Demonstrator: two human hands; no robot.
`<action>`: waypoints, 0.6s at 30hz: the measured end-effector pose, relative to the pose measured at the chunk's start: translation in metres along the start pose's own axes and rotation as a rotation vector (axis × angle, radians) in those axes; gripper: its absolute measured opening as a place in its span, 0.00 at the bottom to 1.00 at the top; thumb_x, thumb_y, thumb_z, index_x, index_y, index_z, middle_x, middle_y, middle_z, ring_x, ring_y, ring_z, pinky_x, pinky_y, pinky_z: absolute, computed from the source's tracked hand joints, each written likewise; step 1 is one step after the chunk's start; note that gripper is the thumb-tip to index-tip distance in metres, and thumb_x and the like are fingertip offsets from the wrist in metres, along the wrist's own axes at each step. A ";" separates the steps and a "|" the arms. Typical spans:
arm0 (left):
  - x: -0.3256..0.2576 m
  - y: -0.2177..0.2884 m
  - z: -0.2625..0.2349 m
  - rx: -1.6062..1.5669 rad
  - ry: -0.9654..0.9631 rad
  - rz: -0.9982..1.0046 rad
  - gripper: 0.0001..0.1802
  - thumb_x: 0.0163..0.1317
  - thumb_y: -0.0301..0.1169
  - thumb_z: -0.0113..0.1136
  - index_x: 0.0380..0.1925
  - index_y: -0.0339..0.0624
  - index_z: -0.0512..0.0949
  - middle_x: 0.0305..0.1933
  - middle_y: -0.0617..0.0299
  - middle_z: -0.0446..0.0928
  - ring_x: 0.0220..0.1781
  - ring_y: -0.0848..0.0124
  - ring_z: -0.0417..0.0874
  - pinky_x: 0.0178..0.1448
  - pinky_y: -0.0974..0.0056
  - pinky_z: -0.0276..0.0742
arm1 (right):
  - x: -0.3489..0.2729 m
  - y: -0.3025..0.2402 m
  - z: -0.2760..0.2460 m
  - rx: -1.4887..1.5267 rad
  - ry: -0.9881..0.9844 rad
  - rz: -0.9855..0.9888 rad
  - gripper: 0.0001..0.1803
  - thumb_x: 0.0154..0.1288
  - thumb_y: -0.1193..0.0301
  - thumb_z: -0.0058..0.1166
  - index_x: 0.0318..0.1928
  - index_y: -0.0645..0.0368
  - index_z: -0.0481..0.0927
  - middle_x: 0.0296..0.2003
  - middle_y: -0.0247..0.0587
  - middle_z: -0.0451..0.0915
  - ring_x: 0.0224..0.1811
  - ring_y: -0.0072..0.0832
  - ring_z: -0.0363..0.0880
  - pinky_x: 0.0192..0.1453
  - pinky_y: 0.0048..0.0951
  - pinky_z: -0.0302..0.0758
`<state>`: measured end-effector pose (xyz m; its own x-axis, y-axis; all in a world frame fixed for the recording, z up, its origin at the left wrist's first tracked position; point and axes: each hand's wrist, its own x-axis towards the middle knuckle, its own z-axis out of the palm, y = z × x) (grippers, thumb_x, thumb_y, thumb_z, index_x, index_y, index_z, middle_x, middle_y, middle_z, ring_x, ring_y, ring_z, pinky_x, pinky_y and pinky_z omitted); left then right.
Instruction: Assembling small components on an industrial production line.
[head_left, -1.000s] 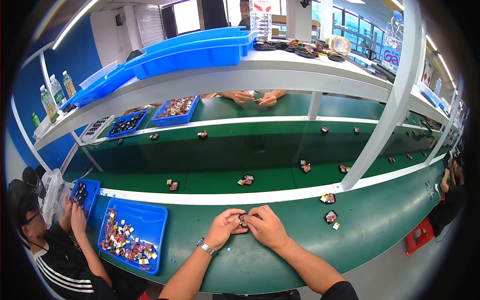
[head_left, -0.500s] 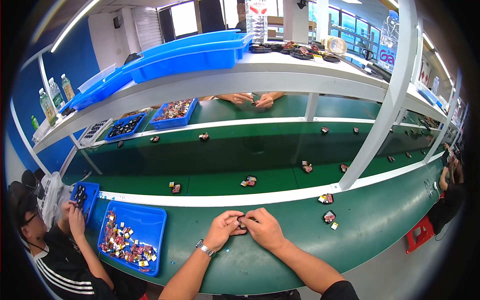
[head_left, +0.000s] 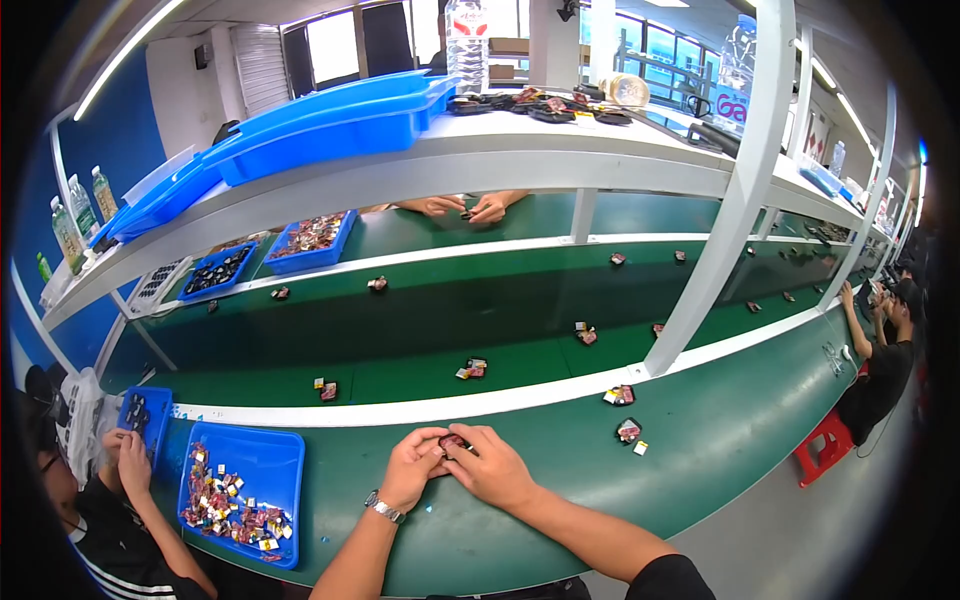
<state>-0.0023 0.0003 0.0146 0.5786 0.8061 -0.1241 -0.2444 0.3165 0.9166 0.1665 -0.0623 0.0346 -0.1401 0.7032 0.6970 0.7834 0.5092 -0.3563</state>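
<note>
Over the green tabletop [head_left: 560, 500], my left hand [head_left: 408, 470] and my right hand [head_left: 497, 472] meet with fingers closed round one small black part with a reddish piece [head_left: 454, 446]. Its exact kind is too small to tell, and the fingertips hide much of it. A silver watch is on my left wrist. To the left of my hands stands a blue tray [head_left: 290, 465] with a heap of small reddish, white and yellow pieces [head_left: 225, 510]. To the right lie two black-and-red parts, one [head_left: 620, 396] near the white rail and one [head_left: 629, 430] closer to me, with a small white-and-yellow piece [head_left: 640, 448] beside it.
Beyond the white rail [head_left: 480, 400], a sunken green strip [head_left: 520, 370] carries several scattered parts. A white shelf with blue trays [head_left: 320, 130] and bottles spans above, held by a slanted post [head_left: 700, 250]. Co-workers sit at left, far right and across.
The view has swung slightly right, so things sit further left. My hands stay together on the small part, and its reddish side now shows between my fingers.
</note>
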 end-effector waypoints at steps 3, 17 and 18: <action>0.002 -0.001 -0.001 0.004 0.009 -0.003 0.17 0.72 0.21 0.49 0.60 0.36 0.69 0.53 0.55 0.81 0.52 0.71 0.84 0.55 0.65 0.84 | 0.001 0.000 0.004 -0.012 0.019 0.005 0.16 0.53 0.73 0.67 0.45 0.61 0.83 0.50 0.43 0.79 0.48 0.38 0.79 0.51 0.34 0.80; 0.001 0.006 0.001 0.016 -0.034 0.043 0.20 0.73 0.22 0.47 0.63 0.30 0.66 0.68 0.43 0.70 0.65 0.53 0.77 0.63 0.52 0.81 | 0.043 0.168 -0.036 -0.225 -0.073 0.579 0.13 0.51 0.67 0.67 0.34 0.63 0.86 0.42 0.50 0.84 0.49 0.47 0.81 0.56 0.42 0.77; -0.004 0.008 -0.005 0.026 -0.015 0.039 0.19 0.73 0.22 0.47 0.62 0.30 0.67 0.67 0.43 0.71 0.65 0.53 0.77 0.63 0.52 0.81 | 0.052 0.160 -0.041 -0.211 -0.072 0.557 0.14 0.52 0.65 0.68 0.34 0.63 0.86 0.41 0.49 0.84 0.49 0.46 0.81 0.56 0.42 0.76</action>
<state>-0.0102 0.0021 0.0203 0.5803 0.8102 -0.0823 -0.2471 0.2714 0.9302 0.3099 0.0354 0.0391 0.2918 0.8714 0.3945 0.8529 -0.0504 -0.5196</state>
